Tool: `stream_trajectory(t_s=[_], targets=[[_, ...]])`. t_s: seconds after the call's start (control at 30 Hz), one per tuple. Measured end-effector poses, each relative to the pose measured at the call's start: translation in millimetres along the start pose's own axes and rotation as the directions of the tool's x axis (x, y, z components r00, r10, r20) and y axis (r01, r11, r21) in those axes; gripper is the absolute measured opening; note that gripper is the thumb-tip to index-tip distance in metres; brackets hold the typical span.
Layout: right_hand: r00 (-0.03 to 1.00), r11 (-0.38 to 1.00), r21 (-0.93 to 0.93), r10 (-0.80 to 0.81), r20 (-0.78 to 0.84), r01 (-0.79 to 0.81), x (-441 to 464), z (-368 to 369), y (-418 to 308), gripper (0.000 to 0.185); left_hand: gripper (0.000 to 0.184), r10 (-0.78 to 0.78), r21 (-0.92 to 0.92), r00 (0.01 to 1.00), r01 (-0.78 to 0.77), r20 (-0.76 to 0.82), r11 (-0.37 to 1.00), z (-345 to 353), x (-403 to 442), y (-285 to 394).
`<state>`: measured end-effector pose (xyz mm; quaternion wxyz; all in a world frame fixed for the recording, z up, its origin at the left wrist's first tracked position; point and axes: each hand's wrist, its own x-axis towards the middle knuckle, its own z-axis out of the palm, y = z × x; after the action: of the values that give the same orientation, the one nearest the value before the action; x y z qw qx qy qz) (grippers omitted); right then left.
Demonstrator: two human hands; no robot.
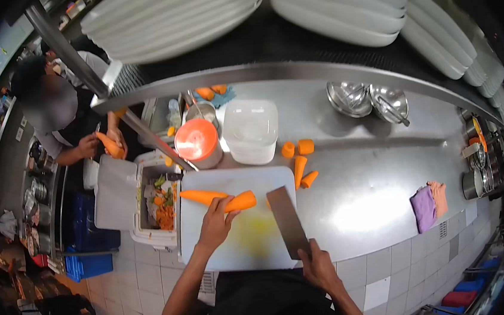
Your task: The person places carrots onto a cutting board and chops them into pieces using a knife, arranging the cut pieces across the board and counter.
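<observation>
A peeled carrot (pixel 241 201) lies across the white cutting board (pixel 212 254), its thin end pointing left. My left hand (pixel 216 222) has its fingers wrapped over the carrot's middle. To the right, my right hand (pixel 316 264) grips the handle of a wide-bladed cleaver (pixel 287 221), whose blade stands over the board's right edge. A small orange bit shows at the blade's left side. Cut carrot pieces (pixel 300 168) rest on the steel counter just beyond the board's upper right corner. Yellow stains mark the board.
Left of the board stands an open bin (pixel 146 197) of scraps. Behind it are an orange-lidded tub (pixel 196 139) and white containers (pixel 250 124). Metal bowls (pixel 349 98) and cloths (pixel 425 205) lie right. Plates (pixel 174 20) fill the overhead shelf. A co-worker (pixel 59 108) holds a carrot.
</observation>
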<state>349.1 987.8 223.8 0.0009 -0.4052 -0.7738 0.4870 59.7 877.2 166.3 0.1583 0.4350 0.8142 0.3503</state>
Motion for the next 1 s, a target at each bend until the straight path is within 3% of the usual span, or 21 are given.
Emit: stream_trajectory(t_s=[0.07, 0.17, 0.37, 0.57, 1.0], targets=[[0.997, 0.998, 0.063, 0.029, -0.071, -0.024, -6.6, -5.0, -14.0, 0.025, 0.039, 0.111, 0.054, 0.982, -0.104, -0.154, 0.993, 15.7, -39.1, -4.9], [0.996, 0.999, 0.017, 0.035, -0.077, -0.034, -8.5, 8.8, -27.7, 0.026, 0.043, 0.107, 0.173, 0.982, -0.079, -0.158, 0.982, 51.4, -71.6, -39.9], [0.987, 0.98, -0.152, -0.142, -0.069, 0.13, -27.7, 69.4, -34.7, 0.023, 0.046, 0.145, 0.045, 0.975, -0.139, -0.171, 0.989, 48.5, -76.4, -56.7], [0.994, 0.937, -0.339, -0.101, -0.029, 0.085, -39.5, 114.8, -38.6, 0.024, 0.044, 0.162, -0.08, 0.968, -0.181, -0.193, 0.98, 38.5, -86.1, -75.4], [0.995, 0.905, -0.421, -0.088, -0.047, 0.06, -40.4, 139.1, -47.7, 0.039, 0.023, 0.292, -0.05, 0.933, -0.309, -0.211, 0.95, 54.0, -59.3, -72.8]])
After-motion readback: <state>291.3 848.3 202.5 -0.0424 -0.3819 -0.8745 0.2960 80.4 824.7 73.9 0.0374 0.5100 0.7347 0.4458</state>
